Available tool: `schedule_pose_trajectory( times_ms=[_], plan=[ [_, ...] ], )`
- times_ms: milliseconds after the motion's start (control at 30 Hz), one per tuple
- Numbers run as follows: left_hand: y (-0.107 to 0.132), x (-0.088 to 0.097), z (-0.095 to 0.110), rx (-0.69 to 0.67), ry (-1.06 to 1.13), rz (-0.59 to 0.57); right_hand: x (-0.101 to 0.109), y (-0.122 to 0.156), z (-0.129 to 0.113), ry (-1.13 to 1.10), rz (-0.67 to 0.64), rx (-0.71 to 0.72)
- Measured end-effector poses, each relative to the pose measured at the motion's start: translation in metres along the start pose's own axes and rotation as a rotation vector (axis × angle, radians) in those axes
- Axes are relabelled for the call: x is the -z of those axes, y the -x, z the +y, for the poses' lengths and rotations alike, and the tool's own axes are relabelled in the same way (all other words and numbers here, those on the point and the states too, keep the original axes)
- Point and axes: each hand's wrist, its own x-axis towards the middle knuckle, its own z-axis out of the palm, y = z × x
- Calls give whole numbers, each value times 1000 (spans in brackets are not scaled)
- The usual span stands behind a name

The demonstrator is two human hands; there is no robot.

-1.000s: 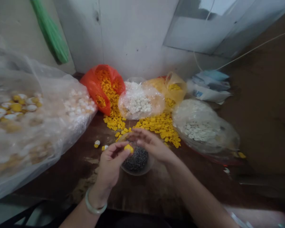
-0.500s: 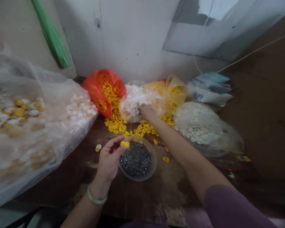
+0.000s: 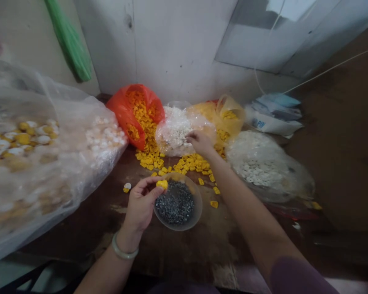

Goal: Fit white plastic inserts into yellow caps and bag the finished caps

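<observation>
Between thumb and fingertips, my left hand [image 3: 142, 201] pinches a small yellow plastic piece [image 3: 162, 184] over the left rim of a round translucent bowl [image 3: 198, 210]. Small dark shiny bits [image 3: 175, 206] lie in that bowl. My right hand [image 3: 201, 143] is farther off, at the front right of a clear plastic bag of small white pieces [image 3: 173, 132]. Its fingers are drawn together; what they hold, if anything, is too small to make out. Loose yellow pieces [image 3: 188, 163] lie on the table just below that bag.
An orange-red bag [image 3: 119, 107] spills yellow pieces at the back. A large clear bag [image 3: 64, 163] of yellow-and-white pieces fills the left. To the right are a yellowish bag [image 3: 234, 108], a clear bag [image 3: 260, 163] of white pieces and folded packaging [image 3: 276, 118]. A wall stands behind.
My right hand has drawn back a little, up and to the right, from the bag of white pieces. My left hand keeps the yellow piece near the bowl's rim.
</observation>
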Motion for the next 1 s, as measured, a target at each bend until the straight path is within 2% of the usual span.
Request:
schedule_pose_trajectory(
  times_ms=[100,133,233,300,333,433,600,700,767,833,1000],
  plan=[
    [1,1,-2,-47,-60,-1,0,39,-13,-255,-112,41],
    [2,2,-2,-74,-94,-7,-2,54,-18,-395,-185,54],
    [4,3,-3,-174,-217,-60,-9,96,-31,-950,-511,18],
    [6,4,-2,-241,-295,-132,-15,116,-40,-1147,-669,-53],
    [6,4,-2,-276,-325,-165,-18,124,-43,-1194,-696,-87],
    [7,4,0,-383,-384,-201,-26,141,-55,-1264,-628,-167],
    [9,2,1,-505,-472,-155,-42,163,-71,-1210,-237,-163],
    [11,1,0,-529,-475,-111,-49,172,-74,-1147,-111,-117],
    [11,1,0,-524,-457,-97,-52,173,-73,-1167,-105,-130],
    [12,0,0,-500,-436,-110,-52,173,-70,-1256,-134,-214],
    [12,1,2,-489,-422,-171,-46,170,-65,-1566,-324,-447]
  ],
)
